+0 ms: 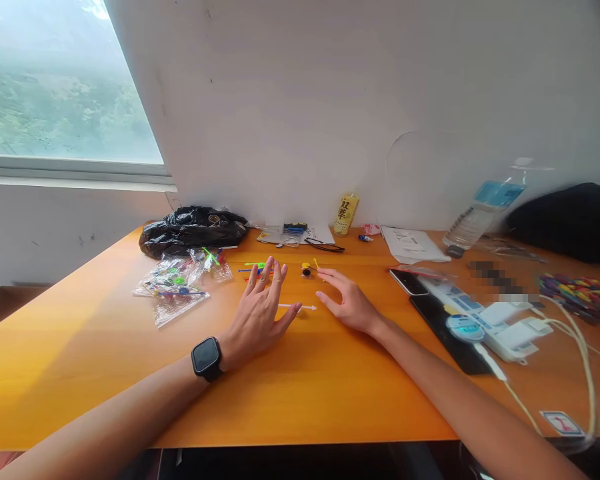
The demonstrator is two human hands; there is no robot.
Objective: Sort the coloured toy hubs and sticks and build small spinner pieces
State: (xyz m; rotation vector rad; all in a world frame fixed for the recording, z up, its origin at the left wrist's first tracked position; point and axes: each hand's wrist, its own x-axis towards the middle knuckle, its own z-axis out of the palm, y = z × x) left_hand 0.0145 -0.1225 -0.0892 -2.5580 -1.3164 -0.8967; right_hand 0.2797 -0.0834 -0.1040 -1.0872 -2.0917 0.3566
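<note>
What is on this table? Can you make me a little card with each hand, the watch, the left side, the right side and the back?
Left hand: fingers spread, near a white stick
Right hand: fingertips near a small yellow-topped piece; touching unclear
Watch: black, left wrist
Left side: black plastic bag, clear bags of colorful pieces
Right side: power strip, clear bottle
Back: yellow container

That wooden table (300, 407) bears a black bag (195, 233), clear packets (173, 287), a white rod (307, 307) and a water bottle (486, 207).
</note>
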